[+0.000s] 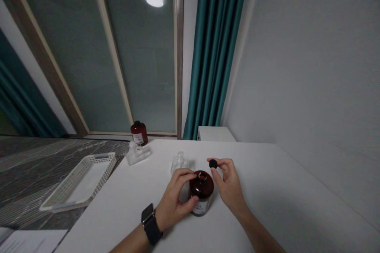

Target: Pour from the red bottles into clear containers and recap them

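A dark brown glass bottle (203,189) stands upright on the white table, its neck uncovered and a pale label low on its front. My left hand (177,197) is wrapped around the bottle's left side, with thumb in front and fingers at the shoulder. Just right of the bottle and a little above its neck, my right hand (228,180) pinches a small black cap (213,163) between thumb and fingers. Behind my left hand sits a clear bottle (179,162), partly hidden by my fingers.
At the table's far left corner are a second brown bottle (139,133) with a black cap and another clear bottle (137,153). A white perforated basket (63,186) lies left of the white table (118,209). A grey wall (314,87) runs along the right.
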Available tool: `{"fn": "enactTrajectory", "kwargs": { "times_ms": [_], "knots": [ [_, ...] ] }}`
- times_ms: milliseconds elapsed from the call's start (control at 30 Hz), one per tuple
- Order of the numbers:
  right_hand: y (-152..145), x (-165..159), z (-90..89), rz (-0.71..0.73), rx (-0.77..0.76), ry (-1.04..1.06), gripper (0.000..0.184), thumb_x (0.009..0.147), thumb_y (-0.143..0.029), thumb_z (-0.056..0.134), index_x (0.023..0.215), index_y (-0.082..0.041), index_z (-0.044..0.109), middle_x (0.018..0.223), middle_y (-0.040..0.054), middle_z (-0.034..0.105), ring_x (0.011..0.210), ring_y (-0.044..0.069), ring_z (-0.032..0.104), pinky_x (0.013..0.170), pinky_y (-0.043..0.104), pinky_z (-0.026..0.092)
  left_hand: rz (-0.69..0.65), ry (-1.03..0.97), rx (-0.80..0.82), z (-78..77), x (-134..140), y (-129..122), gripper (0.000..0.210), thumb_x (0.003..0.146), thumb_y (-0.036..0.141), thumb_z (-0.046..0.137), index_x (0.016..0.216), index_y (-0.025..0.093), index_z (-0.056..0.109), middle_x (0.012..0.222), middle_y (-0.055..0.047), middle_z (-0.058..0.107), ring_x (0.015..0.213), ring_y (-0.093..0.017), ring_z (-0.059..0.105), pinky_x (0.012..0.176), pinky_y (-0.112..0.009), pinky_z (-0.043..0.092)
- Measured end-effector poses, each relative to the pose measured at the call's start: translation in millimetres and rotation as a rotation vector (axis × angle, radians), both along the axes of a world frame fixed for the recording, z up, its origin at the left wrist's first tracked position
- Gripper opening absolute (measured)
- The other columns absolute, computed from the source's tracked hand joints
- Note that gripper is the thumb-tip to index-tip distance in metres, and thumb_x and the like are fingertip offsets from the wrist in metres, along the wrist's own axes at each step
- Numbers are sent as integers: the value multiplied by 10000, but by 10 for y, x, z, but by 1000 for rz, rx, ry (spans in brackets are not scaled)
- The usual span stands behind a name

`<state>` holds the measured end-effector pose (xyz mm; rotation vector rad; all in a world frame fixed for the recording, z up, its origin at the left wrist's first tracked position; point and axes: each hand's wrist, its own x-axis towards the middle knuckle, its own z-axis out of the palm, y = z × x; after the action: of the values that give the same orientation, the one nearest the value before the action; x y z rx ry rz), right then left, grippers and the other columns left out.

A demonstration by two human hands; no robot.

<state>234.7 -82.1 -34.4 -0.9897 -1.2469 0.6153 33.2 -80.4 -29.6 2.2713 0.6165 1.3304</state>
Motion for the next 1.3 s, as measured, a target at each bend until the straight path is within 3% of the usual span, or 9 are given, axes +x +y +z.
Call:
{"fn": "enactTrajectory", "kwargs": {
  "times_ms": [233, 367, 500, 667, 1033, 1167, 1300],
  "knots": [
    [151, 210, -89, -98, 32, -312, 89, 899, -276, 569, 977, -232, 568, 1038, 85, 684, 1012, 243, 644, 920, 438, 498, -32, -25, 48, 48, -45, 13, 325, 977, 288, 474, 1295, 228, 504, 1181, -127, 583, 1098, -269, 569, 921, -423, 496],
    [283, 429, -168, -150, 27, -716, 177, 940, -270, 479, 1032, -238, 626, 1039, 84, 682, 1025, 243, 623, 922, 414, 489, -6, -24, 98, 75, -84, 35, 299, 967, 222, 462, 1261, 215, 517, 1118, -118, 604, 1042, -253, 581, 884, -407, 508],
    [438, 704, -308, -254, -73, -803, 300, 880, -256, 533, 1173, -214, 584, 980, 97, 701, 944, 289, 633, 864, 462, 477, 51, -36, 133, 87, -118, 58, 291, 949, 164, 464, 1229, 206, 529, 1075, -111, 616, 1004, -242, 590, 854, -394, 518],
    [553, 876, -427, -326, -156, -893, 121, 833, -211, 559, 928, -218, 634, 952, 102, 707, 943, 308, 618, 836, 434, 444, 83, -31, 172, 106, -127, 64, 282, 930, 135, 477, 1195, 196, 553, 1028, -107, 638, 962, -237, 611, 812, -380, 536],
    [570, 876, -527, -352, -181, -823, 269, 808, -189, 572, 1060, -240, 652, 1057, 94, 694, 1007, 294, 598, 887, 436, 436, 93, -18, 227, 149, -135, 65, 286, 906, 87, 486, 1156, 193, 577, 967, -101, 661, 890, -226, 629, 762, -358, 540],
    [561, 825, -445, -371, -130, -701, 288, 824, -238, 556, 1097, -213, 645, 1116, 131, 645, 1095, 322, 553, 974, 521, 404, 97, -15, 235, 152, -141, 79, 291, 899, 77, 494, 1152, 189, 583, 956, -93, 659, 880, -217, 625, 756, -343, 535],
    [427, 634, -293, -253, -83, -565, 276, 918, -327, 468, 1101, -192, 624, 1049, 121, 676, 987, 268, 635, 887, 451, 507, 119, -16, 252, 179, -177, 109, 251, 912, 82, 486, 1111, 187, 596, 914, -85, 655, 849, -210, 615, 728, -336, 527]
  ]
}}
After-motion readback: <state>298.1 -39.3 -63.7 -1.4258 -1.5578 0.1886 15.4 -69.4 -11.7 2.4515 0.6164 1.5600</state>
